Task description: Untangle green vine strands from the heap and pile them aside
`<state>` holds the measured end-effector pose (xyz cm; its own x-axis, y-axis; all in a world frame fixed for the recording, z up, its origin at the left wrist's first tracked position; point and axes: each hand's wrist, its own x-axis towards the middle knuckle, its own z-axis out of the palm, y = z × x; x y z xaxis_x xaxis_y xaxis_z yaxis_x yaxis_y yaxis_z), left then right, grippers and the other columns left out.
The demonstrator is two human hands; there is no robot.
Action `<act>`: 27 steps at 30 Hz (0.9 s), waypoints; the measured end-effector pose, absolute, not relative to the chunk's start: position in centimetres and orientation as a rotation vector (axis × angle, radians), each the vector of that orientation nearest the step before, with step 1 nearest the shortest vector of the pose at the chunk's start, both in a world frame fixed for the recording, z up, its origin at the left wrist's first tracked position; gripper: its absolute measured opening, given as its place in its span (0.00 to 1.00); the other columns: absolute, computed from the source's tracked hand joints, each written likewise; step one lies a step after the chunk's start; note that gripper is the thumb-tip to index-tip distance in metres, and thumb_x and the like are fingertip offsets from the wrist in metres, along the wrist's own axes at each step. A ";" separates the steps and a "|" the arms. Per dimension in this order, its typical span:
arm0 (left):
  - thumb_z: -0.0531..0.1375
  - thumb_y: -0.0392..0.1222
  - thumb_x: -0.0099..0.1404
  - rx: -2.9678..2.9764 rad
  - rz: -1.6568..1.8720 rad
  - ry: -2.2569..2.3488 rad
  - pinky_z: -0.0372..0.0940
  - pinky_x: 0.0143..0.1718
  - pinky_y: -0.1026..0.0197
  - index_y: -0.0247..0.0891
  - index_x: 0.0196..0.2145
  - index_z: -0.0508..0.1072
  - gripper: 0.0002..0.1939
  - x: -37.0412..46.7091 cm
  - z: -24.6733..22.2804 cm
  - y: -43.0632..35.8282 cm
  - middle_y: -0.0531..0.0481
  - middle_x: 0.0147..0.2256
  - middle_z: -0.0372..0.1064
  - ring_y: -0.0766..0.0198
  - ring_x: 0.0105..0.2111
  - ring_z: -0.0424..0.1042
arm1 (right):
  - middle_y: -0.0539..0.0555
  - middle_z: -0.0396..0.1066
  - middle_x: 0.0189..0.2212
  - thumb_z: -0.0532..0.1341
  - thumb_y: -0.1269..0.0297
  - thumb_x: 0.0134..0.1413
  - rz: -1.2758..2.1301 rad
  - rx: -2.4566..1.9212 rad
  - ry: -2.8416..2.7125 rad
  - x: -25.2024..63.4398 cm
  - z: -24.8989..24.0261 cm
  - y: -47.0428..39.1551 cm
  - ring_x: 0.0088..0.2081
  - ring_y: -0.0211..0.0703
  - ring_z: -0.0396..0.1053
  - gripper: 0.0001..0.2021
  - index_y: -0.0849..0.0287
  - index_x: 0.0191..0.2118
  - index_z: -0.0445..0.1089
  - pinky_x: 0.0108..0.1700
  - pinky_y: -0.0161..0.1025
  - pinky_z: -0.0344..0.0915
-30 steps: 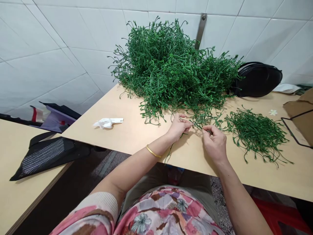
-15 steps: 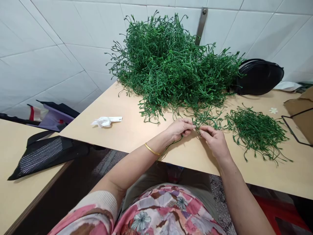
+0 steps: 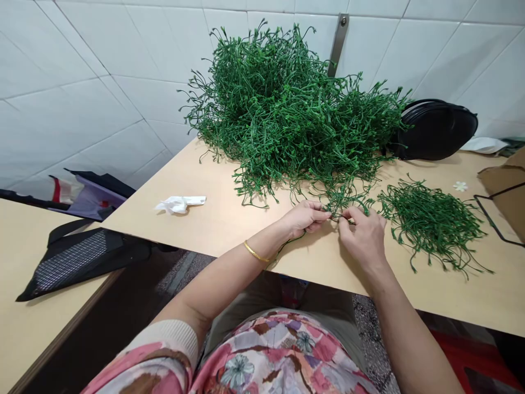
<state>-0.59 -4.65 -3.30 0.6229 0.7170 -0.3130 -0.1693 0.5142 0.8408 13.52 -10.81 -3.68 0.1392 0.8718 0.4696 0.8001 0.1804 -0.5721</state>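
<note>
A large heap of green artificial stems (image 3: 287,109) lies on the table against the tiled wall. My left hand (image 3: 305,218) pinches green stems at the heap's front edge, and a thin stem trails from it toward the wrist. Just right of it, my right hand (image 3: 363,232) is closed with thumb and fingers on the stems. The fingertips of both hands are close together. A smaller pile of green stems (image 3: 435,224) lies to the right of my right hand.
A crumpled white tissue (image 3: 178,204) lies on the table's left part. At the right are a black round bag (image 3: 441,130), a small white flower (image 3: 460,186) and a cardboard box (image 3: 506,183). A black mesh bag (image 3: 77,260) rests on the left table.
My right hand has shifted slightly right and up, its fingers now curled further over the stems. My left hand stays nearly in place.
</note>
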 end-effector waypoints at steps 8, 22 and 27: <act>0.62 0.34 0.52 0.792 0.697 0.566 0.37 0.14 0.73 0.35 0.19 0.55 0.16 -1.0 -3.1 -4.1 0.60 0.15 0.49 0.80 0.12 0.45 | 0.52 0.66 0.20 0.58 0.59 0.48 0.790 -1.621 -1.359 14.7 -2.8 -10.9 0.25 0.41 0.64 0.09 0.59 0.25 0.64 0.28 0.38 0.58; 0.61 0.33 0.54 0.774 0.696 0.658 0.37 0.13 0.73 0.35 0.19 0.56 0.15 -0.9 -3.4 -4.0 0.59 0.15 0.48 0.78 0.11 0.47 | 0.57 0.69 0.39 0.55 0.69 0.53 -0.109 -1.377 -1.885 13.4 -3.2 -12.4 0.43 0.49 0.63 0.09 0.55 0.37 0.72 0.45 0.47 0.58; 0.60 0.33 0.55 0.779 0.687 0.631 0.38 0.13 0.73 0.35 0.19 0.56 0.15 -1.0 -3.4 -4.0 0.59 0.15 0.48 0.78 0.11 0.48 | 0.56 0.70 0.33 0.52 0.68 0.55 0.094 -1.504 -1.965 13.4 -4.2 -10.8 0.38 0.47 0.62 0.12 0.57 0.37 0.73 0.43 0.47 0.57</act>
<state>-0.98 -3.98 -3.38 0.6160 0.7468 -0.2509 -0.3127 0.5241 0.7922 13.42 -10.75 -4.16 -0.1272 0.8846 0.4487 0.8377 0.3380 -0.4289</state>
